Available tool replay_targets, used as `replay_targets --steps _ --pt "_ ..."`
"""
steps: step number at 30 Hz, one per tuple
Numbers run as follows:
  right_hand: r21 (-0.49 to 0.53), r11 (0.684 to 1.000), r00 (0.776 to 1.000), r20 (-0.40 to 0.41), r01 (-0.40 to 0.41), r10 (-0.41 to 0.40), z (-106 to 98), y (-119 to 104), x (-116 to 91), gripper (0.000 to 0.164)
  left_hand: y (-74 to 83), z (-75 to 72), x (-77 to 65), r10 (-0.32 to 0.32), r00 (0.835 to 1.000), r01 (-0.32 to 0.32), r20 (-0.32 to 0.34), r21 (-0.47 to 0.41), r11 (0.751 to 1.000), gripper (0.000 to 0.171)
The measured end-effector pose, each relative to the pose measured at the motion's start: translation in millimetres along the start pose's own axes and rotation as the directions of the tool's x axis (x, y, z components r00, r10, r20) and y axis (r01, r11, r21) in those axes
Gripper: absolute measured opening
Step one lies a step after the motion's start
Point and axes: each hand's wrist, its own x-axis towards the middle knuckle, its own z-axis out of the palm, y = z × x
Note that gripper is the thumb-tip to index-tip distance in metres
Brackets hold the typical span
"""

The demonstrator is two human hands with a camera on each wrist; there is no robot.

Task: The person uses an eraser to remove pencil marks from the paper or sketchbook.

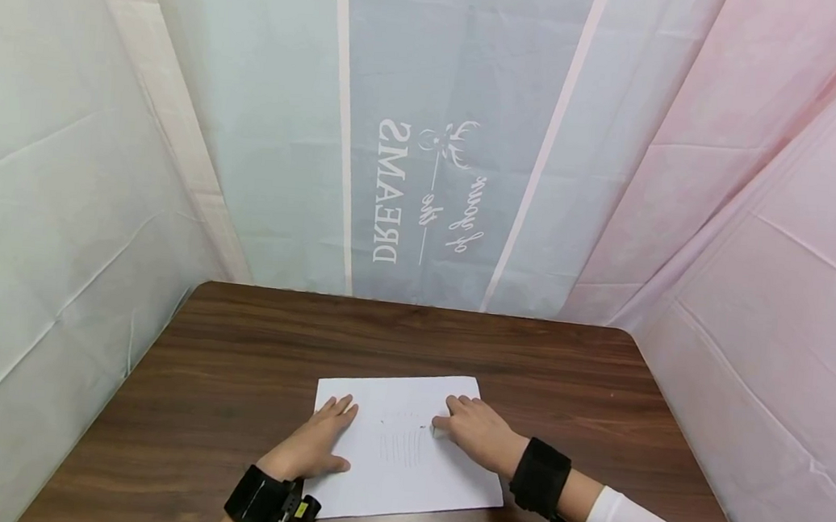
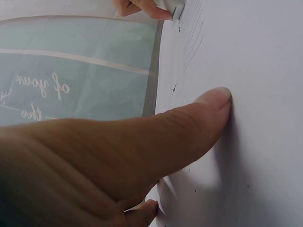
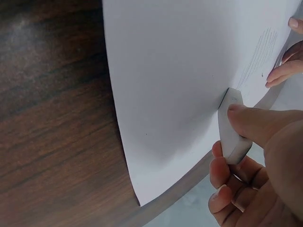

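A white sheet of paper (image 1: pixel 402 486) lies on the table, marked near its middle with several thin parallel pencil lines (image 1: pixel 399 447). Resting on the sheet's left side is my left hand (image 1: pixel 314 440), fingers spread and thumb extended. In the left wrist view its thumb (image 2: pixel 189 127) lies over the paper. My right hand (image 1: pixel 479 431) is at the right part of the sheet and pinches a white eraser (image 3: pixel 232 127) between thumb and fingers. One end of the eraser touches the paper beside the lines. Small dark crumbs or marks (image 2: pixel 174 89) dot the sheet.
The dark wood-grain table (image 1: pixel 252 338) extends around the paper on all sides. Behind it hangs a pale curtain (image 1: pixel 460 70) with printed lettering, and light fabric walls (image 1: pixel 49 227) stand at left and right. Both wrists wear black straps (image 1: pixel 541 476).
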Motion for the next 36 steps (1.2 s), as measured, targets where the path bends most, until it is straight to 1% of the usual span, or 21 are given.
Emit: replay_targets --steps 7,11,16,22,28,31,36 --pt "0.043 0.999 0.999 -0.033 -0.002 0.004 -2.0 1.0 -0.2 0.024 1.1 0.1 -0.7 -0.001 1.0 0.001 -0.003 0.005 1.0 0.084" --pt "0.066 0.998 0.999 -0.035 -0.001 0.003 -4.7 -1.6 3.8 0.026 1.0 -0.1 -0.5 -0.004 1.0 0.004 -0.002 0.01 1.0 0.085" --pt "0.066 0.997 0.999 -0.031 0.025 -0.023 -11.1 -9.2 11.8 0.026 -0.7 0.9 0.4 -0.002 1.0 0.002 0.0 0.013 1.0 0.085" --pt "0.054 0.997 0.997 -0.057 0.063 -0.06 -14.8 -18.2 20.3 0.024 -1.4 2.2 0.8 -0.003 1.0 0.003 0.005 0.011 1.0 0.085" --pt "0.046 0.995 0.993 -0.085 0.091 -0.087 -14.3 -27.7 29.7 0.025 -0.8 1.7 0.8 -0.003 1.0 0.003 0.004 0.016 1.0 0.085" --pt "0.057 0.993 0.992 -0.081 0.104 -0.099 -13.2 -33.4 34.7 0.024 -0.6 1.4 0.9 -0.009 1.0 0.009 0.007 0.017 1.0 0.085" --pt "0.079 0.991 0.994 -0.041 0.108 -0.105 -13.2 -42.0 41.1 0.025 -0.8 1.0 0.6 -0.002 1.0 0.002 0.01 0.016 1.0 0.085"
